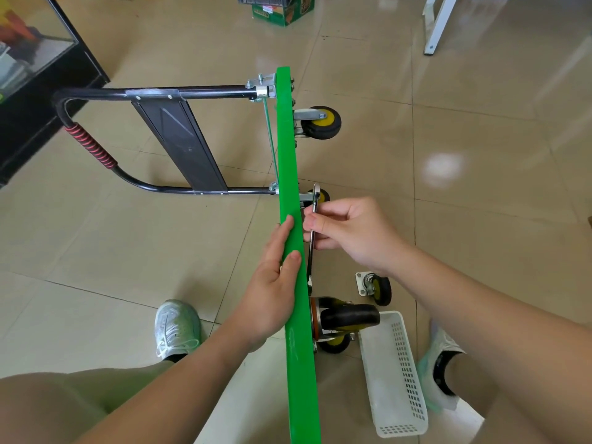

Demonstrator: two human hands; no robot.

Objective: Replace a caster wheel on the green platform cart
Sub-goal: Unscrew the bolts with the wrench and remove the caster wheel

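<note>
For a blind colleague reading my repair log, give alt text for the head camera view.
A person's left hand rests on the green platform cart, tipped on its edge, while the right hand grips a silver metal wrench against its underside. A loose black caster wheel with yellow hub and a white perforated plastic basket lie nearby.

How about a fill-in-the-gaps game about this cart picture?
1. The right hand grips a shiny ____.
2. The left hand rests on the cart's ____ deck.
3. A loose caster wheel lies beside the white ____.

Missing words: wrench; green; basket.
</note>
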